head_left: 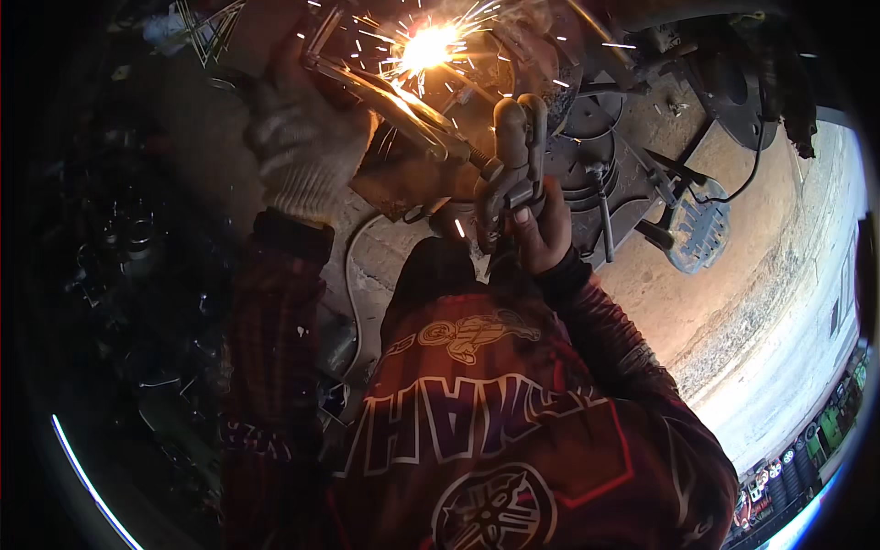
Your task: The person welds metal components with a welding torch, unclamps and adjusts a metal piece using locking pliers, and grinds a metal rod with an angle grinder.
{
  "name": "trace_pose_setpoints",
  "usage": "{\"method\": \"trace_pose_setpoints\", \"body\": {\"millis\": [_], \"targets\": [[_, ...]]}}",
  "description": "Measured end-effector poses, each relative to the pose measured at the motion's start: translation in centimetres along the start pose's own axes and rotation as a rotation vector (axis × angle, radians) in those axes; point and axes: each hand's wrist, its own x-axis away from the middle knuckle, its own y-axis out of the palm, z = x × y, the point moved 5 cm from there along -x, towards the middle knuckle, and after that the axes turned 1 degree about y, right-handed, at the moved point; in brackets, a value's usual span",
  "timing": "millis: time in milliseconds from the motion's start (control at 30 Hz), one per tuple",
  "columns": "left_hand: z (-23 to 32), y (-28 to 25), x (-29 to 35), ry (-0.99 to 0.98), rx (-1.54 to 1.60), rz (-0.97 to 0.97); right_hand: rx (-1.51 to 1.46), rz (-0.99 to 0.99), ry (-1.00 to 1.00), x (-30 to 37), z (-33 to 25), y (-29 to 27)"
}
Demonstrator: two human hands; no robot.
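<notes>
A welding electrode holder [518,151] is in my bare right hand [545,229], whose fingers are closed round its lower end. From its tip a thin welding rod [481,89] slants up and left to a blinding arc [431,48], with sparks flying around it. My left hand [307,137], in a pale knitted work glove, is left of the arc; its fingers are blurred and mostly lost in shadow. Beside that glove lies a long metal tool [394,105] with two arms and a threaded end, lit orange. Whether the glove grips this tool I cannot tell. Glare hides the weld spot.
Round metal pieces [587,174] and a rod [605,215] lie right of the holder. Farther right is a worn bluish plate [701,229] on the floor. A cable [353,275] curves by my left sleeve. Dark clutter [128,247] fills the left side.
</notes>
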Motion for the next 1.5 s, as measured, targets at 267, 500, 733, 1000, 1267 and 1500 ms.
{"method": "trace_pose_setpoints", "body": {"millis": [267, 500, 733, 1000, 1267, 1500], "targets": [[0.3, 0.0, 0.4, 0.038, 0.095, -0.019, 0.088, -0.042, -0.124, 0.6, 2.1, 1.1], [-0.2, 1.1, 0.1, 0.053, 0.154, -0.045, -0.257, 0.156, -0.042, 1.1, 0.1, -0.7], [1.7, -1.9, -1.9, -0.193, 0.538, -0.399, 0.043, 0.055, -0.041, 0.7, -0.4, -0.7], [0.5, -1.1, 0.4, 0.131, -0.02, 0.079, 0.041, 0.022, -0.073, 0.3, -1.7, 0.1], [0.7, 0.4, -0.2, 0.015, 0.133, -0.048, 0.088, 0.031, -0.062, -0.2, -1.4, -0.2], [0.2, 0.4, 0.1, 0.022, 0.148, -0.005, 0.093, 0.027, -0.06, -0.3, -1.7, 0.0]]}}
